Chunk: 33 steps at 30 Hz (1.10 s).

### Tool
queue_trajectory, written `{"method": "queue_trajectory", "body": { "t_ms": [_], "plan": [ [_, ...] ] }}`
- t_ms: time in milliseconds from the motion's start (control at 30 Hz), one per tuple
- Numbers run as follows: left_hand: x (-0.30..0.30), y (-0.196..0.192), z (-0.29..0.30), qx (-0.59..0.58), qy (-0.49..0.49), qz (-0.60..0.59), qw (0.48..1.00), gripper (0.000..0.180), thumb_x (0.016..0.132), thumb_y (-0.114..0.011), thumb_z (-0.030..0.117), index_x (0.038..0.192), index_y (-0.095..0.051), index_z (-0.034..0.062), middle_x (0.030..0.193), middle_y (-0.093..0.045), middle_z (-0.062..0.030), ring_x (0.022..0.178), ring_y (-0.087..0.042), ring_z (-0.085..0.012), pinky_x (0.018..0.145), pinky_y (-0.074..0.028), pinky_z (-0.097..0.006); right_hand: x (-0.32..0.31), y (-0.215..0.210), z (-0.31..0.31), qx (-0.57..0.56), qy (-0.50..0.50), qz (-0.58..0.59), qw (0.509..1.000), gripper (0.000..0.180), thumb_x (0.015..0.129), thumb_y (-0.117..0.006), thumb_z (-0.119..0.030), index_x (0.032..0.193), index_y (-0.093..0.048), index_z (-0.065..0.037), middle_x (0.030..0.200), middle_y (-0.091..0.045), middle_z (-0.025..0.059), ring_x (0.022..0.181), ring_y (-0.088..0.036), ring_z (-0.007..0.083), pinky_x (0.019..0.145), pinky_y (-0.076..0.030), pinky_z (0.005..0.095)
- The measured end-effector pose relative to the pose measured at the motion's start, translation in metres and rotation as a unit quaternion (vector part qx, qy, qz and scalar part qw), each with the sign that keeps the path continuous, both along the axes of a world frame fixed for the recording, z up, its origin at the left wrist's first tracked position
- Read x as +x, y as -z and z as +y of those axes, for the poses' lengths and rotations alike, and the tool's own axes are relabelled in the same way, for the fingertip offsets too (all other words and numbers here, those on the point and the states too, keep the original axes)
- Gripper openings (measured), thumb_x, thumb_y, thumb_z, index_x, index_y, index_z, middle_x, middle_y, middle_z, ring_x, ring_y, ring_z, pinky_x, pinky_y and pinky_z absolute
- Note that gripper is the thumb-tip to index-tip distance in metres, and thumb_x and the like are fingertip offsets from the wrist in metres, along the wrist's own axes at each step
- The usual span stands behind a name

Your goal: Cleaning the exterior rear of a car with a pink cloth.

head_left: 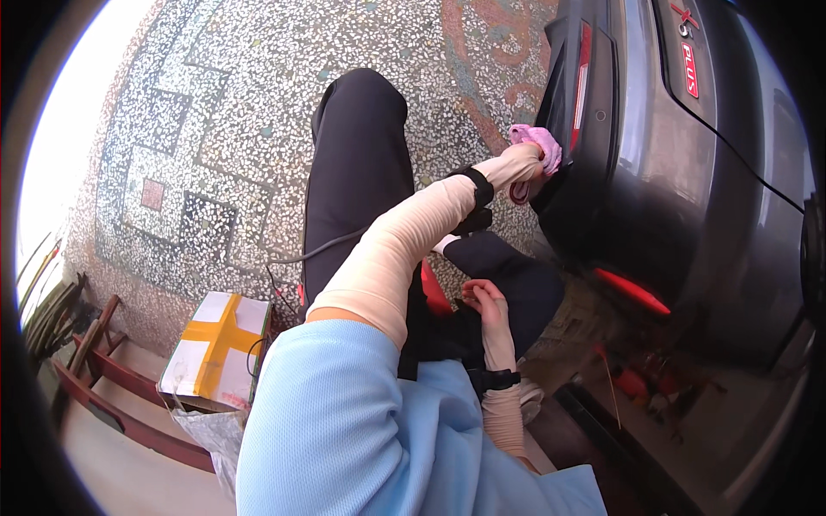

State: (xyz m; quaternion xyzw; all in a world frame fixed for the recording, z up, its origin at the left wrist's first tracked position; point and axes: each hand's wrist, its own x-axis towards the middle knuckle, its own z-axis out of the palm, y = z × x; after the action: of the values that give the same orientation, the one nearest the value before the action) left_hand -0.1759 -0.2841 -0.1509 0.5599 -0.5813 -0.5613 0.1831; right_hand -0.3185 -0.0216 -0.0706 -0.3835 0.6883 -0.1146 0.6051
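Your left hand [527,162] grips the pink cloth [547,142] at the corner of the dark car [662,185]; your right hand [487,299] is loosely open, seemingly empty. The cloth should handle light and floppy, best held bunched mid-fold.

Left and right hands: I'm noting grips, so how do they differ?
The left hand grips a pink cloth; the right hand shows nothing held. The left hand reaches out to the car; the right hand is nearer the blue shirt. Both arms wear black bands.
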Motion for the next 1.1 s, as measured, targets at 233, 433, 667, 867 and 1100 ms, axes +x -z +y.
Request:
{"method": "queue_trajectory", "body": {
  "t_ms": [233, 433, 667, 867, 1100],
  "plan": [
    [0.102, -0.002, 0.003, 0.028, -0.039, 0.094, 0.994, 0.037, 0.058, -0.071, 0.023, 0.088, -0.067, 0.0016, 0.087, -0.067, -0.0144, 0.081, -0.064, -0.0278, 0.068, -0.049, -0.035, 0.02, 0.004, 0.015, -0.002, -0.02, -0.054, 0.998, 0.014, 0.088, -0.048, -0.009, 0.093, -0.059, -0.002, 0.092, -0.061, 0.0061, 0.085, -0.059, 0.0134, 0.075, -0.049, 0.0263],
    [0.145, -0.012, -0.015, -0.012, -0.237, 0.204, 0.95, 0.034, 0.06, -0.071, 0.023, 0.084, -0.067, -0.0012, 0.081, -0.066, -0.0142, 0.07, -0.064, -0.0236, 0.06, -0.047, -0.033, 0.008, 0.01, 0.018, -0.013, 0.029, -0.084, 0.996, 0.017, 0.089, -0.048, -0.012, 0.097, -0.058, -0.001, 0.092, -0.061, 0.0072, 0.085, -0.059, 0.014, 0.077, -0.049, 0.0267],
    [0.178, 0.04, -0.053, -0.122, -0.333, 0.372, 0.858, 0.022, 0.062, -0.069, 0.012, 0.077, -0.067, -0.0039, 0.071, -0.065, -0.0103, 0.061, -0.06, -0.0185, 0.054, -0.045, -0.029, 0.015, 0.015, 0.019, -0.002, 0.031, -0.133, 0.991, 0.016, 0.088, -0.048, -0.012, 0.096, -0.058, -0.001, 0.093, -0.061, 0.0077, 0.086, -0.059, 0.0148, 0.077, -0.049, 0.0275],
    [0.183, -0.006, -0.044, -0.168, -0.369, 0.604, 0.686, 0.02, 0.078, -0.06, -0.001, 0.097, -0.057, -0.0044, 0.089, -0.062, -0.0108, 0.081, -0.062, -0.0198, 0.076, -0.05, -0.031, 0.011, 0.003, 0.016, -0.018, 0.063, -0.122, 0.99, 0.016, 0.088, -0.049, -0.013, 0.094, -0.058, -0.002, 0.091, -0.061, 0.0064, 0.084, -0.059, 0.0138, 0.075, -0.047, 0.0258],
    [0.197, -0.002, -0.035, -0.15, -0.417, 0.613, 0.654, 0.029, 0.081, -0.055, -0.004, 0.109, -0.051, -0.0023, 0.103, -0.06, -0.0116, 0.094, -0.06, -0.0239, 0.083, -0.049, -0.034, -0.003, 0.017, 0.012, 0.004, 0.078, -0.113, 0.991, 0.015, 0.088, -0.048, -0.012, 0.093, -0.059, -0.003, 0.09, -0.062, 0.006, 0.082, -0.059, 0.0134, 0.072, -0.048, 0.0259]
  ]
}}
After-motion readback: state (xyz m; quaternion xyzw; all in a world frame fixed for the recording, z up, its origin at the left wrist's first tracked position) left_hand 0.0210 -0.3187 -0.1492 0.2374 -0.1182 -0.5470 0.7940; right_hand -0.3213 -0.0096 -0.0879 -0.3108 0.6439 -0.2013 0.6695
